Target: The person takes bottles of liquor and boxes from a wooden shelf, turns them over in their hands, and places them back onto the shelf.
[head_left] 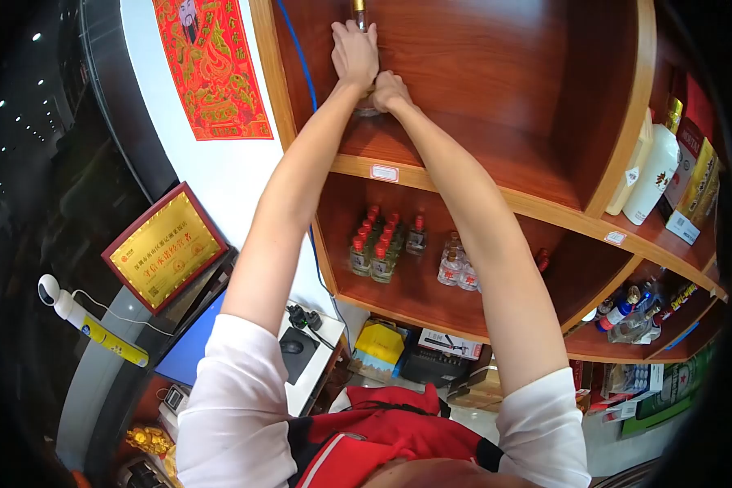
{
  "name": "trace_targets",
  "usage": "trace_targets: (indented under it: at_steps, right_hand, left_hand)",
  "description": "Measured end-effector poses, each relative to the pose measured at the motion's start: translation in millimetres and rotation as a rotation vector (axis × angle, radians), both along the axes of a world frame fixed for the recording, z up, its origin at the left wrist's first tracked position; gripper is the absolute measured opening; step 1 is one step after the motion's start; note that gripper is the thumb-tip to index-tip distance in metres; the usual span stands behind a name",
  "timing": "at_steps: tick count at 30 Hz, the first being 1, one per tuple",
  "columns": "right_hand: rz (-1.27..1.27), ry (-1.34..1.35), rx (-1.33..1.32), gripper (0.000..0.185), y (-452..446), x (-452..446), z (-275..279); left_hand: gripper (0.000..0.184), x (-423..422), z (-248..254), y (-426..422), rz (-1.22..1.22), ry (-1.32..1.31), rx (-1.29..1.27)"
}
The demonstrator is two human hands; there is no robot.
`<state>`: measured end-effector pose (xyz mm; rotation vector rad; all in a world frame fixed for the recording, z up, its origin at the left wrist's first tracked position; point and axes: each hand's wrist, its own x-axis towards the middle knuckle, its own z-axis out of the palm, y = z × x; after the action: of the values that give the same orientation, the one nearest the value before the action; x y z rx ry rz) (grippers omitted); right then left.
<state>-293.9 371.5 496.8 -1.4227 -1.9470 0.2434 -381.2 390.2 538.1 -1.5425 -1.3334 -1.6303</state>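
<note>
Upper shelf: open room extends right of the bottle; blue cable and side panel limit passage on its left.

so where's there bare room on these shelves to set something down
The upper shelf looks bare from the right hand to the divider. Below, there's a small patch between the red-capped bottles and clear bottles. It's crowded around the pale bottles and boxes, far right.
</note>
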Motion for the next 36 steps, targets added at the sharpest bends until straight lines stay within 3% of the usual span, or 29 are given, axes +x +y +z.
trace_targets:
  at_steps: [1,3,4,7,8,12,16,20,24,28,31,33,36]
  right_hand:
    - [-0.001,0.001,-0.009,0.078,12.9,-3.7,-5.6]
    - [0.017,0.04,0.149,0.055,40.0,-5.4,-17.1]
    - [0.031,0.021,0.172,0.052,34.1,-2.8,-18.4]
    - [-0.043,0.031,0.141,0.06,25.4,-5.6,-15.8]
    - [-0.02,-0.027,0.089,0.063,21.0,-2.6,-13.7]
    - [-0.051,-0.056,0.073,0.064,24.9,-3.0,-16.4]
    - [-0.043,-0.141,0.109,0.071,31.8,0.7,-21.2]
    - [-0.067,-0.096,0.131,0.068,28.4,-1.5,-25.3]
    - [-0.137,-0.153,0.13,0.065,10.5,-6.5,-21.0]
    - [-0.091,-0.358,0.331,0.069,-52.2,10.3,-25.4]
    - [0.128,-0.423,0.597,0.043,-139.2,50.2,-24.6]
    - [0.244,-0.327,0.757,0.033,-211.9,91.0,-26.9]
    - [0.274,-0.273,0.84,0.026,-318.8,171.4,-33.3]
  left_hand:
    - [0.05,0.7,-2.6,5.9,-0.001,0.001,-0.009]
    - [0.058,2.1,-8.3,18.6,0.305,0.146,0.246]
    - [0.055,5.1,-9.0,14.1,0.256,0.115,0.177]
    - [0.052,-1.5,-15.4,15.3,0.243,0.2,0.149]
    - [0.025,-2.7,-22.3,22.7,0.276,0.177,0.353]
    - [0.035,-4.8,-24.7,26.5,0.24,0.218,0.045]
    - [0.046,-10.3,-36.7,43.3,0.276,0.256,0.119]
    - [0.05,-12.5,-45.3,68.6,0.146,0.202,0.184]
    - [0.05,-14.5,-26.1,17.4,0.176,0.298,0.197]
    - [0.056,-7.4,-23.8,0.5,0.245,0.344,0.252]
    - [0.048,16.0,-13.4,-24.5,0.322,0.321,0.306]
    - [0.035,41.6,-1.9,-62.6,0.217,0.235,0.185]
    - [0.036,94.9,-4.7,-129.5,-0.039,0.207,0.438]
